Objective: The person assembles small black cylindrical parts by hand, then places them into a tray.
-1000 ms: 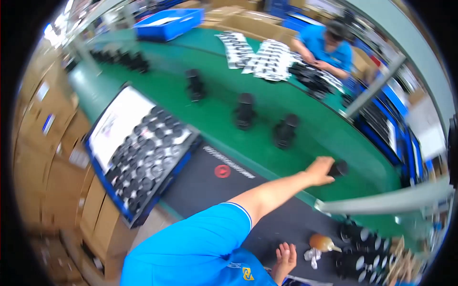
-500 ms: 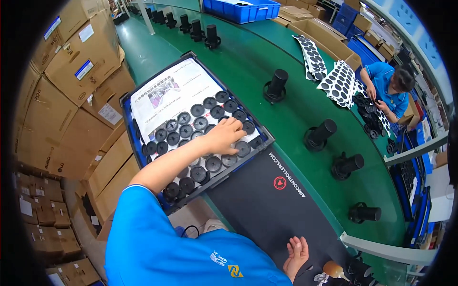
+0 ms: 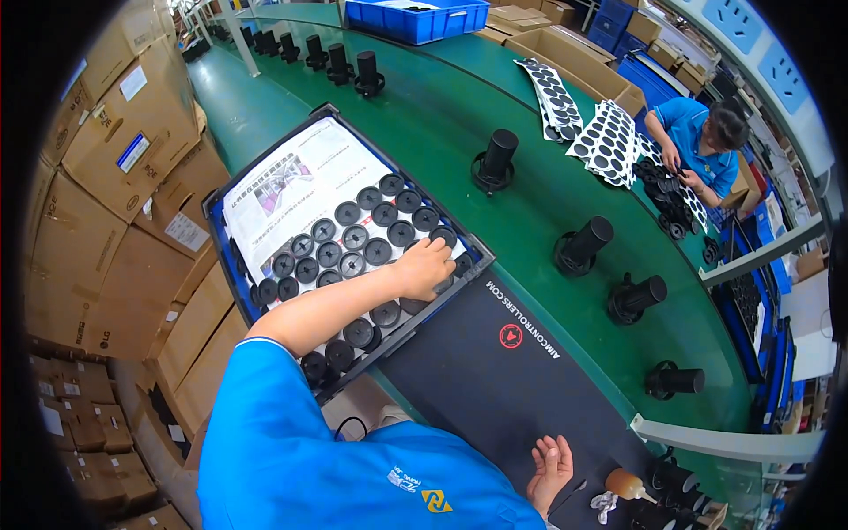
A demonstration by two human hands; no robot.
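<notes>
My left hand reaches over the right part of a black-rimmed tray, fingers curled down and closed at a black round disc. My palm hides part of what the fingertips hold. Rows of similar black discs with raised centres lie on white sheets inside the tray. A printed sheet covers its far left part. At the lower right, my right hand rests palm up above the dark mat, its fingers loosely bent and apart, with nothing in it. Closest to that hand are a crumpled white tissue and an amber squeeze bottle.
Black cylindrical parts stand or lean along the green bench. A black mat lies before me. Cardboard boxes are stacked at left. A co-worker handles black parts beside sheets of black round stickers. A blue bin stands at the back.
My left hand has drawn its fingers together and shifted slightly over the discs at the tray's right. The whole view has swung a little. My right hand stays nearly still.
</notes>
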